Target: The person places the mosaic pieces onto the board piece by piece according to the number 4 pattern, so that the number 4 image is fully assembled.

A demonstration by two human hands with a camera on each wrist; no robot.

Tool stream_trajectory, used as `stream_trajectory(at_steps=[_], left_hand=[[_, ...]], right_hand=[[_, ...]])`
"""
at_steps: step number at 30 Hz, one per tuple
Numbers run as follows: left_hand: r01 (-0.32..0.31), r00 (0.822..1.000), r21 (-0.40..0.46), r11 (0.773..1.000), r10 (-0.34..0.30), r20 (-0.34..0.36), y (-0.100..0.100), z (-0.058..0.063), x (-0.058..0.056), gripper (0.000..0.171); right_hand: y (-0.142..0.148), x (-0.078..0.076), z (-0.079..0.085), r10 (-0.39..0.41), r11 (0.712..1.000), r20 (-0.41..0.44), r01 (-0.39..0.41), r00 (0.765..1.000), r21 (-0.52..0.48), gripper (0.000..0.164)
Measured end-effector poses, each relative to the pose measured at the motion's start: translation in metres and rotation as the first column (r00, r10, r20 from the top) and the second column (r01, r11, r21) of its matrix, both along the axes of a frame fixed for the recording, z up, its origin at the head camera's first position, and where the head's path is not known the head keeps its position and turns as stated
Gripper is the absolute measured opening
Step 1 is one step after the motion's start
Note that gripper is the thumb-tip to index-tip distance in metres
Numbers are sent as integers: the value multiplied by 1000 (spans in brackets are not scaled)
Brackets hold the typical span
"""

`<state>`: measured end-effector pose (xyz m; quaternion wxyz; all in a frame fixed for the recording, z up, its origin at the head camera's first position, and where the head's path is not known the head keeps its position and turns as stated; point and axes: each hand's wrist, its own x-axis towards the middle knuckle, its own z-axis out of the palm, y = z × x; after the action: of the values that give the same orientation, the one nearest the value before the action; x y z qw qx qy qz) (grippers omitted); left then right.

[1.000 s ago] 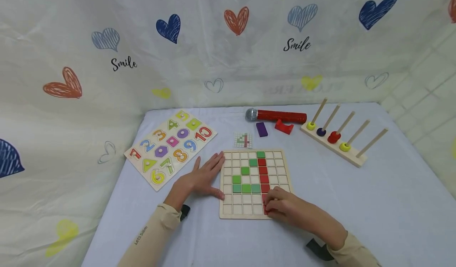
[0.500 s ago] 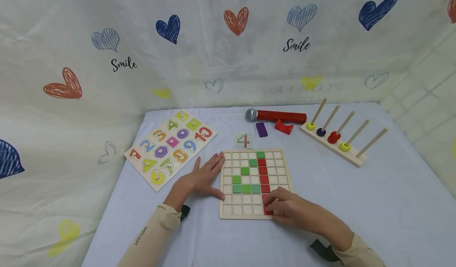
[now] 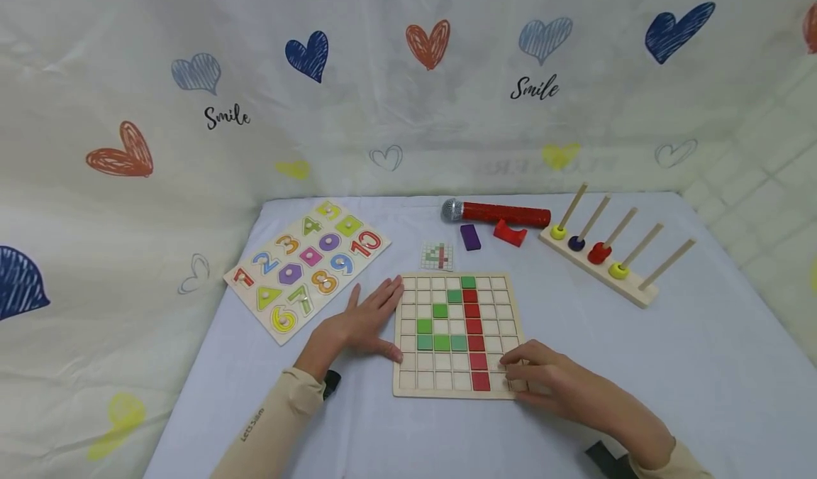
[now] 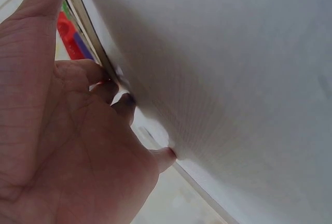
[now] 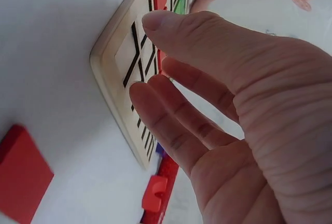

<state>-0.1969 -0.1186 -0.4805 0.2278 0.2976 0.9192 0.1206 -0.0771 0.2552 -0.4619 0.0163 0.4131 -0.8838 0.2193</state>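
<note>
A wooden grid board (image 3: pixel 408 380) lies flat on the table with square tiles in some cells. Red tiles (image 3: pixel 474 326) form an upright column, and green tiles (image 3: pixel 442 343) make a slanted line and a short row left of it. My left hand (image 3: pixel 359 324) rests with spread fingers on the cloth, its fingertips and thumb touching the board's left edge. Over the board's lower right corner is my right hand (image 3: pixel 568 383), fingers loosely bent and holding nothing. In the right wrist view a red block (image 5: pixel 23 175) lies on the cloth beside the board; the head view does not show it.
Behind the board lie a small pattern card (image 3: pixel 437 256), a purple block (image 3: pixel 470 237), a red notched block (image 3: pixel 510 233) and a red microphone (image 3: pixel 507 214). A number puzzle (image 3: pixel 258 316) is at left, a peg stand (image 3: pixel 628 285) with beads at right.
My right hand has let go at the bottom of the red column and moved right, uncovering the two lowest red tiles. The left hand stays in place; the head view has shifted slightly.
</note>
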Motion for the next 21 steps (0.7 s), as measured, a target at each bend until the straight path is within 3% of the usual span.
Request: stream_trajectory(at_steps=[12,21], left_hand=[[-5,1000,9,1000,5,-2,-1,-1,0,130],[-3,1000,15,1000,3,3,-1,-1,0,130]], right_hand=[[34,14,-3,-71,997,31,70,997,30,38],[57,30,-6,-188,978,70,180,980,107,34]])
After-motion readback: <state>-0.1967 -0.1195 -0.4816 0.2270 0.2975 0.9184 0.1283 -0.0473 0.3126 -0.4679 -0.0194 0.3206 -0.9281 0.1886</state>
